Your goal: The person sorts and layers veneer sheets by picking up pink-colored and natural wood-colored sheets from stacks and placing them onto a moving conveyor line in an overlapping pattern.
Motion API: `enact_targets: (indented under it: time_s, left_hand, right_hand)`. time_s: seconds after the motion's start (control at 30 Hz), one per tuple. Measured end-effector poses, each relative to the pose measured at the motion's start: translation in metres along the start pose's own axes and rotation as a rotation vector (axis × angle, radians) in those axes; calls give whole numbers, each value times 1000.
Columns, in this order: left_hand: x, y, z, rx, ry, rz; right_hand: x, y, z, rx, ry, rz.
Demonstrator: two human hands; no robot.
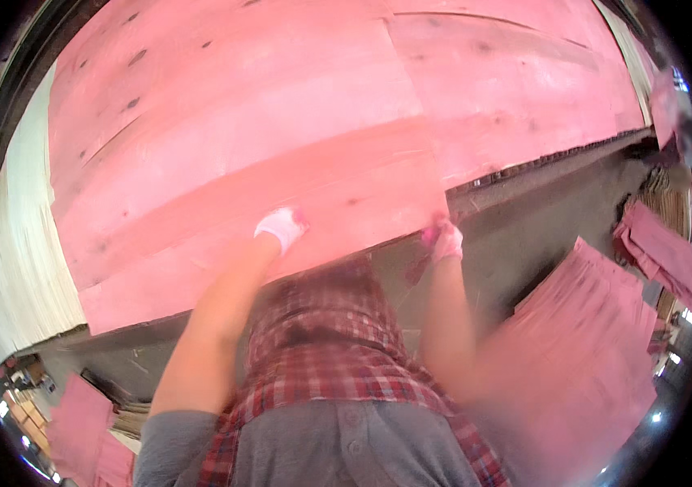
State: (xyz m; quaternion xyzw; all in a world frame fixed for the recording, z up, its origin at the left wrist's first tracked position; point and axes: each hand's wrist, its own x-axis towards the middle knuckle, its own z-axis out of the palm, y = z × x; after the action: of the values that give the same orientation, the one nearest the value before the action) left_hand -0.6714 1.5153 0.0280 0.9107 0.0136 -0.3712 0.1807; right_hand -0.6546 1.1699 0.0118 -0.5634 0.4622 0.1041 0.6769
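A large pink veneer sheet with dark knots spreads out in front of me, its near edge running just ahead of my apron. My left hand, in a white glove stained pink at the fingertips, lies on this sheet a little in from that edge. The fingers blend into the pink surface but look laid down rather than curled. At the sheet's near right corner, my right hand, in a similar stained glove, is closed on the edge. A second pink veneer sheet adjoins it on the right.
Pale veneer shows past the pink sheet's left end. A pink veneer stack stands close at my right, with folded pink sheets beyond it. More pink sheets lie at lower left. A grey surface shows below the pile's edge.
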Motion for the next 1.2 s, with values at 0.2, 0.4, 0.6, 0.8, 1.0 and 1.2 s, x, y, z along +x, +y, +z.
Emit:
enact_targets:
  time_s: [0.2, 0.4, 0.6, 0.8, 1.0, 1.2]
  left_hand:
    - [-7, 25, -39, -7, -190, -106]
    - [9, 11, -9, 9, -6, 28]
    - [-12, 17, -30, -152, -74, -145]
    - [-12, 14, -32, -308, -106, -151]
    - [22, -17, -26, -641, -142, -143]
    - [-37, -59, -63, -1597, 369, 160]
  right_hand:
    - [-19, -34, 11, 57, -107, -15]
    - [17, -63, 40, -295, -12, -38]
    - [-40, 46, -25, 137, 84, -205]
    - [-126, 164, -144, 208, 203, 122]
    - [-46, 116, -125, 263, 25, -94]
    - [-38, 74, -73, 144, 254, 12]
